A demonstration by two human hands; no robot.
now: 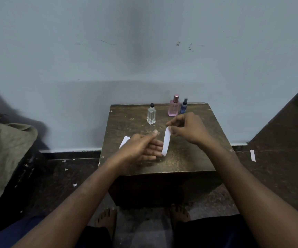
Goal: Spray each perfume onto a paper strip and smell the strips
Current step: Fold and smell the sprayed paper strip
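Frame centre: my right hand (pixel 187 128) pinches the top of a white paper strip (pixel 166 141), which hangs above the bench (pixel 194 158); my left hand (pixel 141 147), fingers relaxed, touches its lower end.

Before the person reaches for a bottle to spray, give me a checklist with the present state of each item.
1. White paper strip pinched at its top by the right hand: ok.
2. Left hand free for a bottle: ok, fingers relaxed, holding nothing.
3. Clear square glass bottle, pink bottle and small blue bottle upright on the brown wooden table: ok.
4. Caps off: not ok, all three look capped.
5. Strip already sprayed: cannot tell.
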